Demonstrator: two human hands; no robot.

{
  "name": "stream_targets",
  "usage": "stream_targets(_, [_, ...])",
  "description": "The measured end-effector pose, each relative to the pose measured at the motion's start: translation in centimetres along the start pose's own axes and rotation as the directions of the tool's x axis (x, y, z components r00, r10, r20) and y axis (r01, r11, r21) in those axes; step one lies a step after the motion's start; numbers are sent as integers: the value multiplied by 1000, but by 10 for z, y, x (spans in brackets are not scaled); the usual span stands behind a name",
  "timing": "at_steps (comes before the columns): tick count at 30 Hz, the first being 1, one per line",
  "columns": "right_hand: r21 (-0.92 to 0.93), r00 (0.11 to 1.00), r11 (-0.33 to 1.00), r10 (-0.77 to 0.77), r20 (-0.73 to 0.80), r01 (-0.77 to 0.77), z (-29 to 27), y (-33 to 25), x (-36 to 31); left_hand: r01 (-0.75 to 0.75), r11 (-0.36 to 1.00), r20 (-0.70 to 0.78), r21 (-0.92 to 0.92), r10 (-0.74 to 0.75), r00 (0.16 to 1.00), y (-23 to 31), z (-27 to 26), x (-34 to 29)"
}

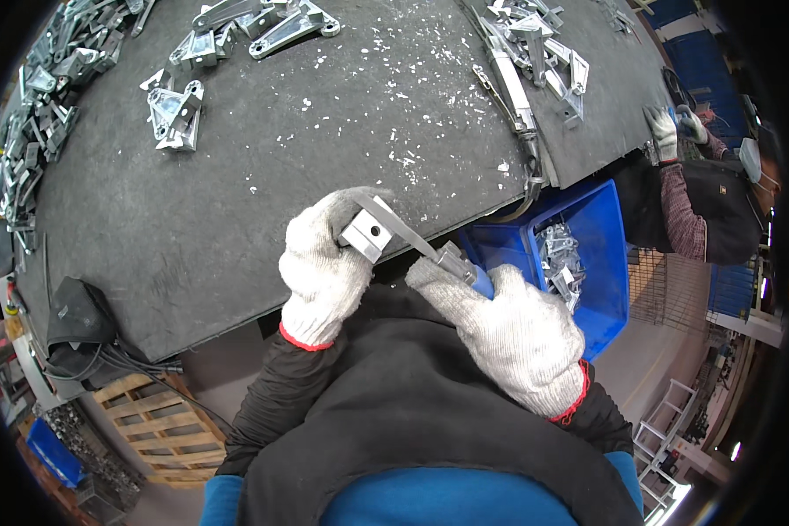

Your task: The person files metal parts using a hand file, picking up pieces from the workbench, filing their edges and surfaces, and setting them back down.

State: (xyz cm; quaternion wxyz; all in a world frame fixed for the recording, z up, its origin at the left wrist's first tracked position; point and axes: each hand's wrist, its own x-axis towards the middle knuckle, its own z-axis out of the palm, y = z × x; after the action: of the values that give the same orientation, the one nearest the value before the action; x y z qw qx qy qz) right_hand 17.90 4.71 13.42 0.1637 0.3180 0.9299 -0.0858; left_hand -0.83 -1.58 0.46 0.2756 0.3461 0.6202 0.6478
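Observation:
My left hand [323, 263], in a white knit glove with a red cuff, is closed around a silver metal casting [366, 232]. One squared end with a round dark hole shows; the rest is hidden by the glove. My right hand [522, 337], gloved the same way, grips a blue-handled tool [479, 281] with a long flat grey blade. The blade runs up and left from a metal collar, and its far end lies against or just over the casting's upper edge. Both hands are in front of my body at the table's near edge.
The dark table [237, 228] carries pale shavings, several bracket castings [177, 114] and a big heap [39, 131] at left. A long metal tool [513, 92] with a black hose lies at right. A blue bin [600, 302] holds castings. A co-worker's gloved hand [662, 131] is at far right.

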Motion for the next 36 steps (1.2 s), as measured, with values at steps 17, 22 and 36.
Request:
stream_targets(17, [795, 922, 607, -304, 240, -7, 0, 33, 10, 35, 982, -21, -188, -40, 999, -3, -1, -11])
stream_targets(22, [884, 888, 468, -411, 208, 10, 6, 36, 14, 29, 989, -22, -147, -33, 999, -8, -4, -14])
stream_targets(36, [928, 810, 373, -542, 226, -9, 5, 47, 23, 6, 867, -37, -498, -28, 999, -29, -9, -26])
